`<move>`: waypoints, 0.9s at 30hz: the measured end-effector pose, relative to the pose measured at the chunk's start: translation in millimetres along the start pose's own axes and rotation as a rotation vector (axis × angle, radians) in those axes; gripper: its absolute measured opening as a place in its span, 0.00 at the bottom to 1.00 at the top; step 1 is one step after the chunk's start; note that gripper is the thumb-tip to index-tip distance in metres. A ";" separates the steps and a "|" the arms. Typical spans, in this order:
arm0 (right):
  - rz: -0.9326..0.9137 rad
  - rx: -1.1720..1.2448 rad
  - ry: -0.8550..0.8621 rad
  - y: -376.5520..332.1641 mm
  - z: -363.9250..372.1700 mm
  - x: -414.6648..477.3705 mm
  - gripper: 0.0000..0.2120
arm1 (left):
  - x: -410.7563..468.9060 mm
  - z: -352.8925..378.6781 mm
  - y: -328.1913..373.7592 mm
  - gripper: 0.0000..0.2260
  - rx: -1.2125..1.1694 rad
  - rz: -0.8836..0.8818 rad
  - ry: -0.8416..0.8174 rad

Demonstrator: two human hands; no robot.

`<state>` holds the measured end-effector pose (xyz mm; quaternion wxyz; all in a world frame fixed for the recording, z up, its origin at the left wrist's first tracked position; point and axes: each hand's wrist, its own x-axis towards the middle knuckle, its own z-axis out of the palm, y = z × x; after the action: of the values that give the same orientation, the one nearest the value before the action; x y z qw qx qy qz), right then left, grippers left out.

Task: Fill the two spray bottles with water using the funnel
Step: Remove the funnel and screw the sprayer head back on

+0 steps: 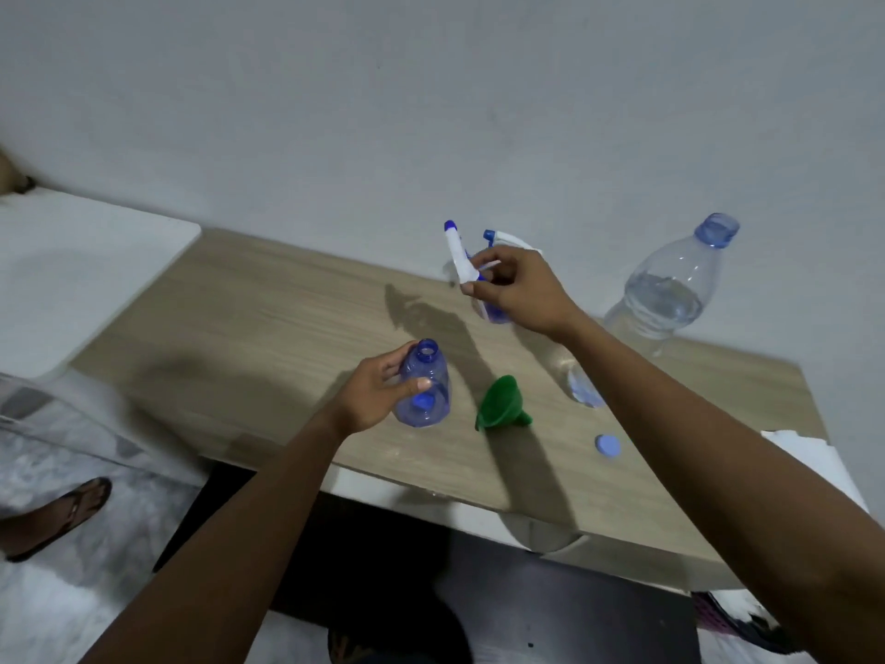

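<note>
My left hand [378,393] grips an uncapped blue see-through spray bottle [426,395] that stands on the wooden table [268,318]. My right hand [519,289] is raised further back and pinches a white spray head with a blue nozzle [458,254]. Right behind that hand a second spray bottle [495,314] stands with its white spray head [507,238] on it, mostly hidden by the hand. A green funnel [500,404] lies on its side between my two arms. At the back right stands a large clear water bottle [670,299], open and partly filled.
A small blue cap [608,445] lies near the table's front edge. A clear bluish object [582,388] shows partly under my right forearm. White paper [804,455] sits at the table's right end, a white surface [72,270] to its left. A sandalled foot [52,515] stands on the floor.
</note>
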<state>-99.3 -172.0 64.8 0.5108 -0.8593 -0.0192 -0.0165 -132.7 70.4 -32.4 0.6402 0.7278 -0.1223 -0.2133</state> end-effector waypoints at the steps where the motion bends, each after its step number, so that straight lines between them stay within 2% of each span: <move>1: -0.038 0.043 0.023 -11.6 -5.4 -6.4 0.09 | -0.1 0.5 0.6 0.25 -0.005 -0.004 -0.003; 10: -0.194 0.401 0.157 -75.0 -28.8 -51.8 0.11 | -4.2 4.6 5.3 0.26 0.001 -0.012 0.000; 22: -0.197 0.443 0.182 -83.4 -13.7 -70.9 0.12 | -5.0 2.9 5.8 0.26 0.001 -0.034 -0.004; 27: -0.206 0.416 0.170 -87.7 -6.4 -74.9 0.12 | -7.0 4.9 8.6 0.23 -0.011 -0.008 -0.007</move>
<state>-178.6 -137.0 141.2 0.6720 -0.7248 -0.0669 -0.1365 -140.3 68.0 -23.3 0.6429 0.7239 -0.1206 -0.2192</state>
